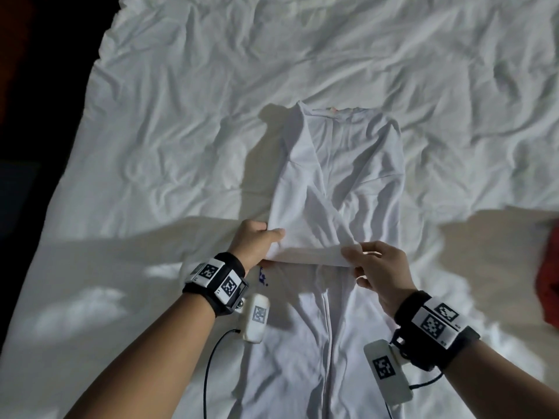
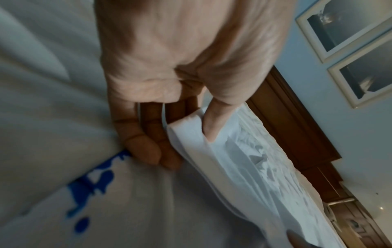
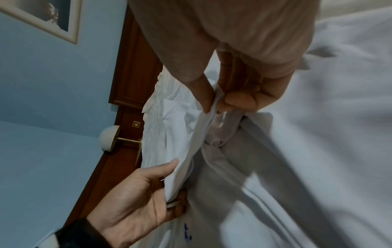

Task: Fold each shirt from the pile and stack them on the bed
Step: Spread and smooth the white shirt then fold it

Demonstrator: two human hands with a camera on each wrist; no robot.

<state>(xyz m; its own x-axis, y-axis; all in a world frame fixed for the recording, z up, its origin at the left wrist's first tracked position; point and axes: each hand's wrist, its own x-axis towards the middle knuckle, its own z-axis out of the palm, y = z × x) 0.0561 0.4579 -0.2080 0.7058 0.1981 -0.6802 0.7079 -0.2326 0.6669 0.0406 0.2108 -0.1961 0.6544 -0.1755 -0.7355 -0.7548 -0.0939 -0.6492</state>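
Observation:
A white shirt [image 1: 338,176] lies lengthwise on the white bed [image 1: 181,116], its sides folded inward and its collar at the far end. A cross fold [image 1: 311,255] is raised at its middle. My left hand [image 1: 257,240] pinches the left end of that fold, thumb on top [image 2: 210,120]. My right hand [image 1: 375,267] pinches the right end between thumb and fingers [image 3: 214,102]. The shirt's lower part [image 1: 317,343] stretches toward me, with a small blue print [image 1: 262,275] beside my left wrist.
A red garment [image 1: 549,279] lies at the bed's right edge. The bed's left edge [image 1: 60,182] drops to a dark floor. The wrist views show a wooden door [image 3: 131,67], blue wall and framed pictures [image 2: 347,42] beyond the bed.

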